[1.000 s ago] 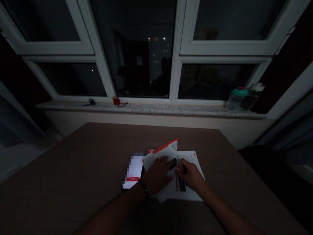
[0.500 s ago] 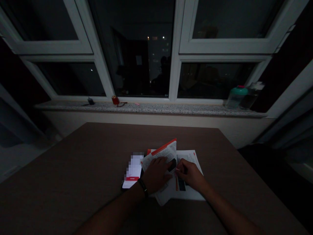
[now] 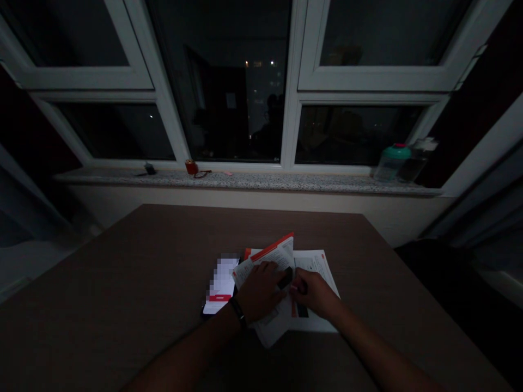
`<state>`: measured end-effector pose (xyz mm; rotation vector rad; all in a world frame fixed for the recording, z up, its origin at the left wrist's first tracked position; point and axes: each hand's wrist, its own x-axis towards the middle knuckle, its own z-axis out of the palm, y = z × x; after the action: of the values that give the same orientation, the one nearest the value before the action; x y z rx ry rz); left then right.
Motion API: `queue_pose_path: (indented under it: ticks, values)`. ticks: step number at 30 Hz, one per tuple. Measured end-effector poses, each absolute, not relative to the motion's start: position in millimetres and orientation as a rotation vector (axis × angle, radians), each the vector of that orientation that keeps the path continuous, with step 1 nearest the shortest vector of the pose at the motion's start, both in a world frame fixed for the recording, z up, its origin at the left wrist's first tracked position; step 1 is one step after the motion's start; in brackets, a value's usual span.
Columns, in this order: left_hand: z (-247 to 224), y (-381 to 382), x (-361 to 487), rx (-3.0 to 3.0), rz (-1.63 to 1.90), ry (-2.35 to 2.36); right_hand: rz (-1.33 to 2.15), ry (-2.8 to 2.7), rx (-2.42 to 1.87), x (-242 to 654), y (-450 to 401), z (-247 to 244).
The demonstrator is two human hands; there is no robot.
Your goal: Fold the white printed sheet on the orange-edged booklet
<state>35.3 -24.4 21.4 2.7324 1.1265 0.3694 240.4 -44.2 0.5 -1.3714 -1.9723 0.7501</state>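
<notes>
An opened booklet (image 3: 316,261) with white printed pages and orange-red edging lies on the table. One leaf (image 3: 273,251) on its left half is raised and slanted. My left hand (image 3: 261,291), with a dark band at the wrist, rests across that leaf, fingers spread flat on the paper. Close to the booklet's middle fold, my right hand (image 3: 312,291) has thumb and fingers pinched together; a small pale bit shows at the fingertips, too small to name. A phone (image 3: 220,288) with a lit screen lies left of the booklet, partly behind my left forearm.
The brown table (image 3: 171,234) reaches to a wall below a granite windowsill (image 3: 257,181). On the sill stand a small red jar (image 3: 190,166), a dark little bottle (image 3: 149,168), a teal-lidded bottle (image 3: 392,160) and another clear bottle (image 3: 417,160). A curtain (image 3: 482,196) hangs at the right.
My right hand has turned slightly and its fingertips sit a little further left, near the fold. My left hand stays flat on the leaf. The view has shifted slightly.
</notes>
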Motion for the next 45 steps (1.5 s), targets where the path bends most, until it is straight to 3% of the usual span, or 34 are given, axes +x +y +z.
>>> queue_pose_path:
  ticks: [9,18,34,45]
  values:
    - [21,-24,34,2.730,0.355,1.129,0.585,-1.865,-1.475,243,-35,-5]
    - [15,-23,33,2.725,0.401,1.051,0.719,-2.051,-1.325,244,-40,-6]
    - [26,-28,35,2.766,0.325,0.977,0.669,-1.743,-1.446,250,-35,-9]
    - [32,-29,40,2.746,0.380,1.005,0.769,-1.983,-1.338,252,-40,-10]
